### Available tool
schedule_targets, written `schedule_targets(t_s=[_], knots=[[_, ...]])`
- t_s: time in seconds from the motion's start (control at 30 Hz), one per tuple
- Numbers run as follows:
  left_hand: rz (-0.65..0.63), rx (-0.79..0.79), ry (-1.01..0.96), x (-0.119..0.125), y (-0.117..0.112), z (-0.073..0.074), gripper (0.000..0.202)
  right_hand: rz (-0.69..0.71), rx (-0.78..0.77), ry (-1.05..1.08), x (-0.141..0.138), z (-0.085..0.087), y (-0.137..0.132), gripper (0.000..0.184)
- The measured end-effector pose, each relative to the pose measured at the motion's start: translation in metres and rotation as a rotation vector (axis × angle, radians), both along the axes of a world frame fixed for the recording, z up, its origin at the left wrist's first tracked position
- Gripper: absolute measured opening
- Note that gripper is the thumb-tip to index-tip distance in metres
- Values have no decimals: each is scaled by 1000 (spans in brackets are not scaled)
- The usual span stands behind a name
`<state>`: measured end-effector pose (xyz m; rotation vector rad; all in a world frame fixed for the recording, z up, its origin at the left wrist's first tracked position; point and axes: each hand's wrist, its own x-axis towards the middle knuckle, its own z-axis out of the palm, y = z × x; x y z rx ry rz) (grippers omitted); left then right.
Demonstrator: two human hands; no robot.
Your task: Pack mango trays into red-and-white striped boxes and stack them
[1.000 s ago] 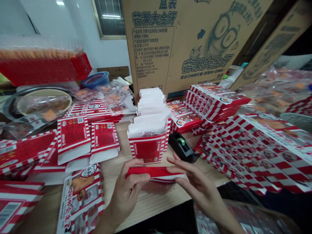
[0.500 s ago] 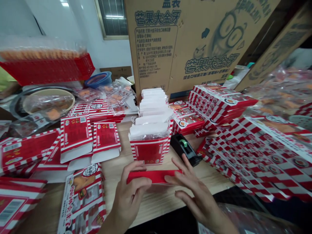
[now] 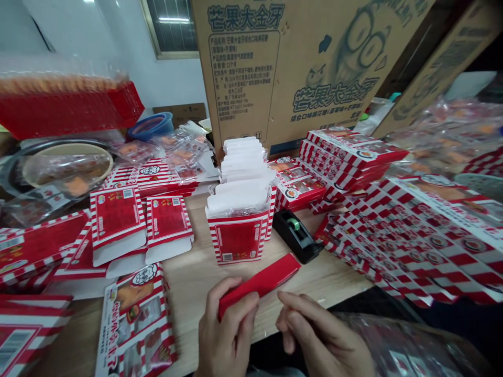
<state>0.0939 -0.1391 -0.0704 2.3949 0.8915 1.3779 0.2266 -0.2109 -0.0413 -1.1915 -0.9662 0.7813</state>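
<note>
Red card strip [image 3: 261, 280] pinched tight in our left hand [image 3: 228, 330], its far end tilted up over the worktop [image 3: 196, 277]! Our right hand [image 3: 316, 335] sits just beside it, empty, fingers loosely curled together and not touching the strip. Straight ahead we've got a striped box [image 3: 238, 241] standing upright, packed with white pouches [image 3: 239, 196], and a black tape dispenser [image 3: 295, 235] just to its right. Flat striped cartons [image 3: 416, 241] are piled up further right.
</note>
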Motion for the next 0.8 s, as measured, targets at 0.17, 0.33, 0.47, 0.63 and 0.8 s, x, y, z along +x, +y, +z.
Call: schedule_targets(t_s=[0.17, 0.33, 0.47, 0.63, 0.8], knots=[[-21, 15, 26, -4, -6, -4, 24, -57, -130, 244, -13, 0, 9, 81], [-98, 38, 121, -10, -1, 9, 26, -169, -308, 306, -19, 8, 14, 83], [-247, 50, 343, -13, 11, 32, 40, -178, -279, 258, -16, -5, 15, 84], [-277, -11, 468, -13, 18, 48, 40, -189, -182, 90, -10, -32, 15, 84], [-263, 37, 453, -20, 14, 50, 38, -164, -34, -294, -9, -39, 12, 73]])
